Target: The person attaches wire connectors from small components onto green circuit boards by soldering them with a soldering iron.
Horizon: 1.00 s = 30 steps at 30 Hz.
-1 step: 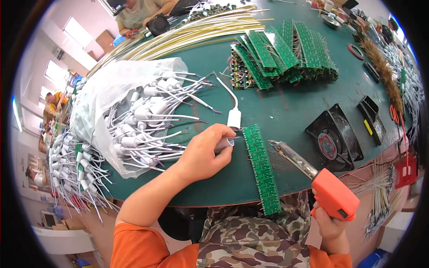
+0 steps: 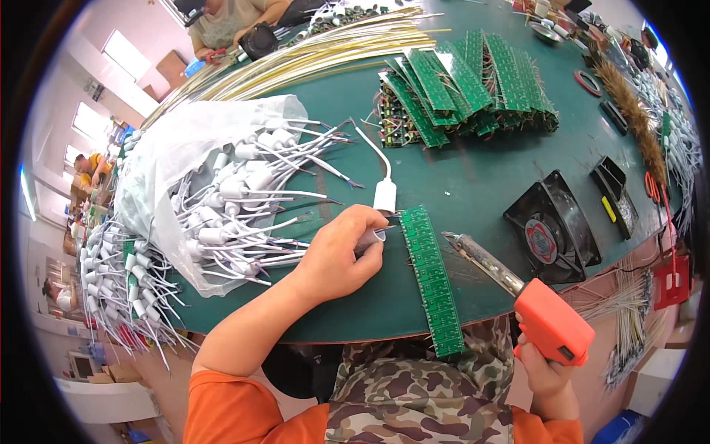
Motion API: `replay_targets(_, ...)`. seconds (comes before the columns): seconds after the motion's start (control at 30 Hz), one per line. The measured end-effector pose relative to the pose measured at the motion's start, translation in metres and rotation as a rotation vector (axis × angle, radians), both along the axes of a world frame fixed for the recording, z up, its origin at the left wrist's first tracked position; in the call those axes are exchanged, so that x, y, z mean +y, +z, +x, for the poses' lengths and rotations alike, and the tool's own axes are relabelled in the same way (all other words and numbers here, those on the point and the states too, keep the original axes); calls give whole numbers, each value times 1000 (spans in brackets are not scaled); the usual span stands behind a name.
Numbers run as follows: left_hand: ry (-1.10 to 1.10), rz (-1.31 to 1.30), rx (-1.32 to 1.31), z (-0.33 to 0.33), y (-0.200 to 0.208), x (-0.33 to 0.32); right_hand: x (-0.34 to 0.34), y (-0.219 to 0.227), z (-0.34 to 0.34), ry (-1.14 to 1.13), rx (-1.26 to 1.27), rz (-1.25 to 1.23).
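My left hand (image 2: 345, 251) is closed around a small white cylindrical housing (image 2: 372, 238), mostly hidden by the fingers. Thin wires show at its fingertips, beside the far end of a green circuit board strip (image 2: 431, 277); whether they touch the board is unclear. A white connector with a cable (image 2: 384, 195) lies just beyond those fingers. In my right hand (image 2: 545, 368) is a red soldering gun (image 2: 551, 320), gripped by its handle. Its metal tip points to the far left and stays apart from the strip, which reaches over the table's near edge.
A plastic bag (image 2: 155, 159) of white cabled connectors (image 2: 255, 177) lies at left. Stacked circuit boards (image 2: 462, 85) are at the back, a black fan (image 2: 555, 233) and a black holder (image 2: 615, 198) at right. Beyond long yellowish strips (image 2: 310, 55) sits another person (image 2: 229, 29).
The whole view has shifted very slightly. Both hands and the things they hold keep the same places relative to the board.
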State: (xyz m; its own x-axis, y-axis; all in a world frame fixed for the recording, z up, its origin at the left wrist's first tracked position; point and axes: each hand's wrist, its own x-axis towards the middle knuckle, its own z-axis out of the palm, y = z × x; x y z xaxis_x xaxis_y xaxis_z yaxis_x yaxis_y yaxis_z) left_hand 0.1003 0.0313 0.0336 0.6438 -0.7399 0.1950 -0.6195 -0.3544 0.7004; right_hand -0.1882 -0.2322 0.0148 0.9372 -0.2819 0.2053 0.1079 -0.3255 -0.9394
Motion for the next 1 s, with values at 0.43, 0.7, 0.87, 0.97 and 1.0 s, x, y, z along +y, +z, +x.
replay_targets(0.43, 9, -92, -323, 6, -25, -20, 7, 2, 39, -89, -24, -117)
replay_targets(0.7, 2, -114, -468, 11, -23, -27, -2, -9, 38, -17, -9, -214)
replay_targets(0.87, -16, -158, -585, 14, -28, -33, -3, -13, 40, -17, 24, -188)
replay_targets(0.97, -29, -144, -627, 14, -32, -34, -5, -13, 47, 14, 11, -240)
replay_targets(1.0, -37, -149, -642, 15, -34, -34, -5, -12, 50, 26, -12, -268)
